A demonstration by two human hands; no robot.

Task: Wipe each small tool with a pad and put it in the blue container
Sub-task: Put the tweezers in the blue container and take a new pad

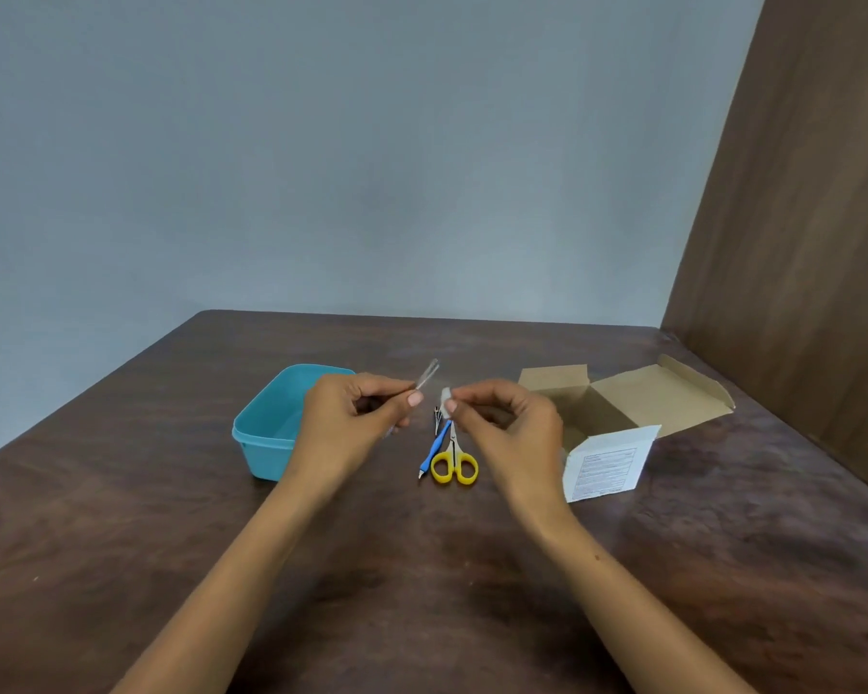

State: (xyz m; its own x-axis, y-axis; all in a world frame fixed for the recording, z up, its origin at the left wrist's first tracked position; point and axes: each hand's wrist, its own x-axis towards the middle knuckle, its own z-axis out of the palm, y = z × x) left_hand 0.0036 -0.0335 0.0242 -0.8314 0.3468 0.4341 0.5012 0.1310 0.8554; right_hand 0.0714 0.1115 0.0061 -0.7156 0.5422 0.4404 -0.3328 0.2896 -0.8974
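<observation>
Left of centre, a blue container (264,433) of smooth plastic, rectangular with rounded corners, sits open on the dark wood-grain table (121,543); its right side is hidden behind the left hand (352,418). That hand pinches a thin, shiny metal tool (427,375) between thumb and fingers, the tip slanting toward the upper right and blurred, so its exact kind is hard to make out. Just right of it, at the frame's centre, the right hand (507,423) pinches a small white pad (446,397) in its fingertips, close to the tool but apart from it. Below the two hands lie a slim blue-handled tool (434,450) and small scissors (454,463) with yellow loop handles, blades partly covered by the right hand; a dark pointed piece above them cannot be identified. To the right stands an open cardboard box (617,418), flaps spread, its white label printed with text too small to read.
</observation>
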